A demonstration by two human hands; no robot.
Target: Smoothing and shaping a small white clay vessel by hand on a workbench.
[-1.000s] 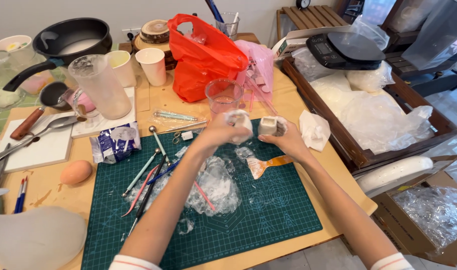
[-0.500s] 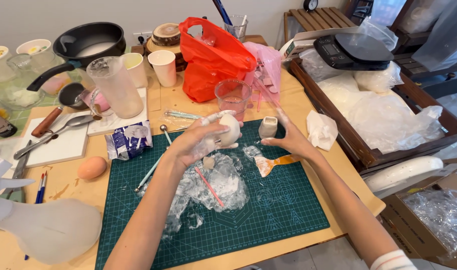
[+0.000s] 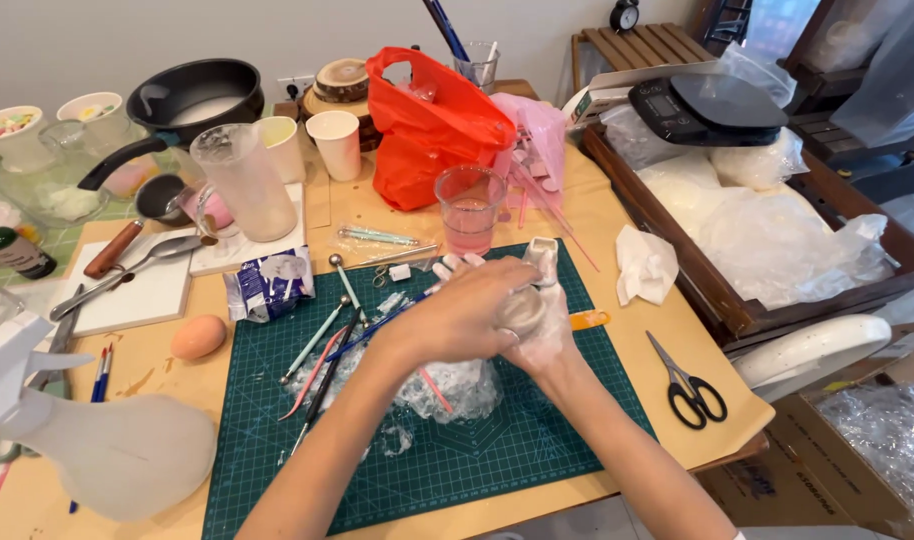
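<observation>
My two hands meet over the green cutting mat (image 3: 537, 440). My left hand (image 3: 464, 315) reaches across from the left and closes around a small round whitish piece (image 3: 524, 309). My right hand (image 3: 549, 345), dusted white, lies under and behind it. Its fingers grip a small whitish container (image 3: 544, 258) whose top sticks up past the left hand. The round piece is pressed against the container. Crumpled clear plastic (image 3: 457, 385) lies on the mat just below the hands.
Modelling tools (image 3: 322, 335) and an orange-handled tool (image 3: 589, 319) lie on the mat. A pink cup (image 3: 469, 208) and an orange bag (image 3: 427, 130) stand behind. Scissors (image 3: 689, 380) and tissue (image 3: 645, 265) lie right, an egg (image 3: 198, 336) left. A wooden tray (image 3: 712, 310) borders the right.
My hands were apart, each holding its own piece. Now the left hand has crossed to the right and brought the round piece against the container in the right hand.
</observation>
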